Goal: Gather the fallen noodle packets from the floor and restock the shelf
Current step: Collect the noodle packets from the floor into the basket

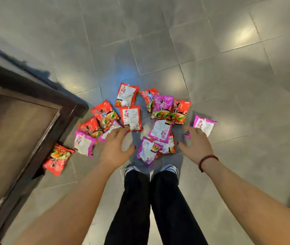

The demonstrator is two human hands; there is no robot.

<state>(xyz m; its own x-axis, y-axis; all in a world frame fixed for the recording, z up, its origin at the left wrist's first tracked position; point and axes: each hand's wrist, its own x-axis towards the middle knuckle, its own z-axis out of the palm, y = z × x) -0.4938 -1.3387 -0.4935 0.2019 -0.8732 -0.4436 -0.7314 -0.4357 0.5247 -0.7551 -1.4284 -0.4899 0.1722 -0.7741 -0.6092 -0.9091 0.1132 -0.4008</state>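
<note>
Head view: noodle packets [131, 117] lie just beyond left hand [113, 147] and right hand [196, 145], fingers [118, 132] spread (empty)

Both bare forearms reach forward and down, left hand [113, 146] and right hand [196, 144] spread, holding nothing.

Floor [211, 50]: grey glossy tiles, patches of glare. Dark wooden furniture [25, 121] at left. Black trousers [167, 200], striped shoes [169, 168]. Red bead bracelet [207, 160] on one wrist.

Big black brush-style chars on fronts of red plastic noodle packets [105, 112] & purple plastic noodle packets [162, 105]: too blurred to read. Small print on white back panels [131, 117]: illegible.
</note>
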